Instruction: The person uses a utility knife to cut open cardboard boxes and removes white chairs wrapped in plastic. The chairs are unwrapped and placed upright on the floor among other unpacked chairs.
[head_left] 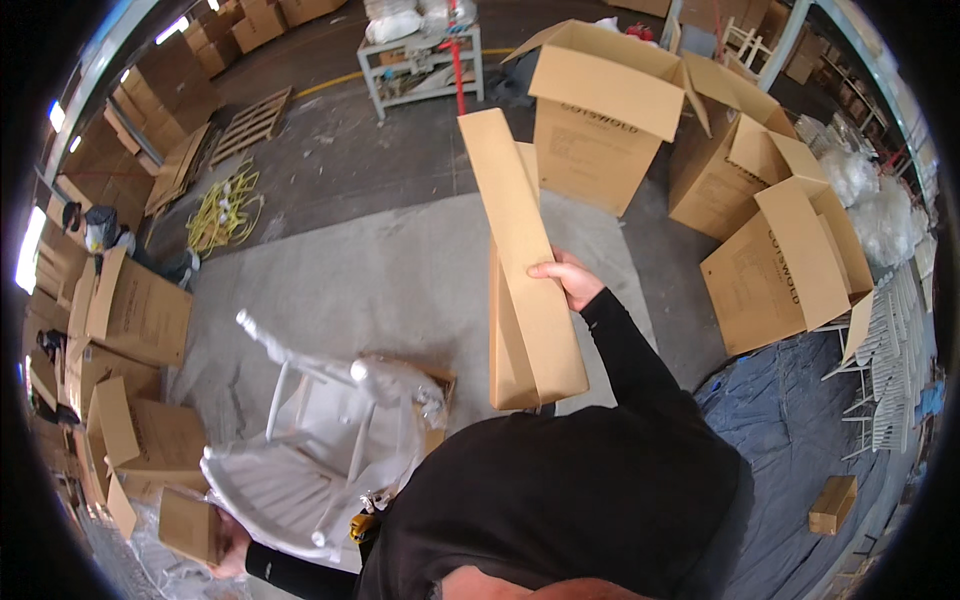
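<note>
Head view shows the right hand (pixel 570 281) gripping the edge of a long, flat, stiff but light brown cardboard piece (pixel 523 262) raised above the grey concrete floor (pixel 380 260), while the left hand (pixel 232 545) clasps a small cardboard box (pixel 188 524) beside a white plastic chair (pixel 320 440).

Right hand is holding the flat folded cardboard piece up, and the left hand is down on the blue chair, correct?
Not quite: in the head view the chair is white, not blue. The right hand does hold the flat folded cardboard piece up, and the left hand is down by the chair.
</note>
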